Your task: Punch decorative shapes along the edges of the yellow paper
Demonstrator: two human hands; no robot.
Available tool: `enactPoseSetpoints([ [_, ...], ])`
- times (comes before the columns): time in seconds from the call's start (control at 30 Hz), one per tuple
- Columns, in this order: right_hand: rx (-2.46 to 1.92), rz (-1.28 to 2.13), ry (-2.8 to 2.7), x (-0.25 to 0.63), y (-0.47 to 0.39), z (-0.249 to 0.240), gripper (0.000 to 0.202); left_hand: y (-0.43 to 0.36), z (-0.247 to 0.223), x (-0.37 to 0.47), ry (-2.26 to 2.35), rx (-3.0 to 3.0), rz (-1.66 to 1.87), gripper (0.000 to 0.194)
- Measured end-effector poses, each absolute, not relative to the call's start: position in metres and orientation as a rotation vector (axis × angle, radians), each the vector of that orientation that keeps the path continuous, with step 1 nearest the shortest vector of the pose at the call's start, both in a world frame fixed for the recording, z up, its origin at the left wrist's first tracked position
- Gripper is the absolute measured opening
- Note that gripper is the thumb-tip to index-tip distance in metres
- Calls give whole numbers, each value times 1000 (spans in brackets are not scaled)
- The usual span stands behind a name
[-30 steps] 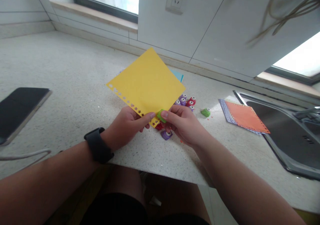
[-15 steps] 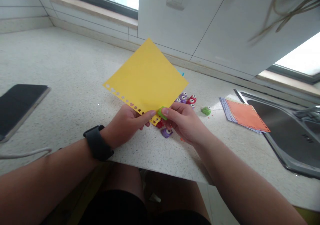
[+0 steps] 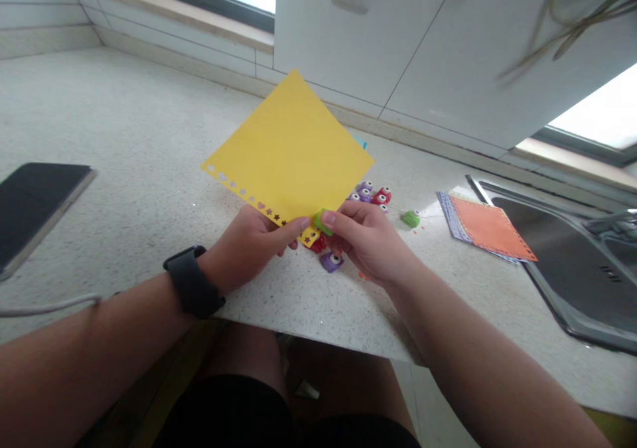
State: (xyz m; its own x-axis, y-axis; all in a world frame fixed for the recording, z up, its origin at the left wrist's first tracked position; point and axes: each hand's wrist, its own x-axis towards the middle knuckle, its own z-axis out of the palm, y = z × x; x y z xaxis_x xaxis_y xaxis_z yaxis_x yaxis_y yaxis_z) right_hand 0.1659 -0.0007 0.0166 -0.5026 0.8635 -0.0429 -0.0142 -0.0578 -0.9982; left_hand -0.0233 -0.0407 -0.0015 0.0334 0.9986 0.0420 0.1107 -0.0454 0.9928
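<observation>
A square sheet of yellow paper (image 3: 293,143) is held up at a slant over the counter, with punched hearts, stars and other shapes along its lower left edge. My left hand (image 3: 253,239) pinches that edge, thumb on top and fingers beneath. Between the thumb and fingers of my right hand (image 3: 365,239) is a small green craft punch (image 3: 322,221), set on the sheet near its lower corner. Below the paper lie a purple punch (image 3: 331,261) and a partly hidden red punch (image 3: 316,243).
Several purple and red punches (image 3: 382,194) cluster behind my right hand, with another green punch (image 3: 411,218) to their right. Punched orange paper (image 3: 490,227) lies over purple sheets beside the steel sink (image 3: 572,269). A dark phone-like device (image 3: 40,202) rests at left.
The yellow sheet and both hands sit very slightly higher in view. My grip on the paper and on the green punch looks the same.
</observation>
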Motion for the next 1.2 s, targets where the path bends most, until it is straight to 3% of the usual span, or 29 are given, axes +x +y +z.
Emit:
enactPoseSetpoints([
  [0.7, -843, 1636, -1526, 164, -3, 20, 23, -42, 2, -23, 1262, 1375, 1157, 20],
  [0.93, -899, 1704, -1556, 167, -1, 22, 31, -43, 4, -21, 1260, 1359, 1179, 15],
  [1.2, -882, 1687, -1475, 171, 3, 23, 29, -44, -1, -24, 1262, 1303, 1192, 25],
])
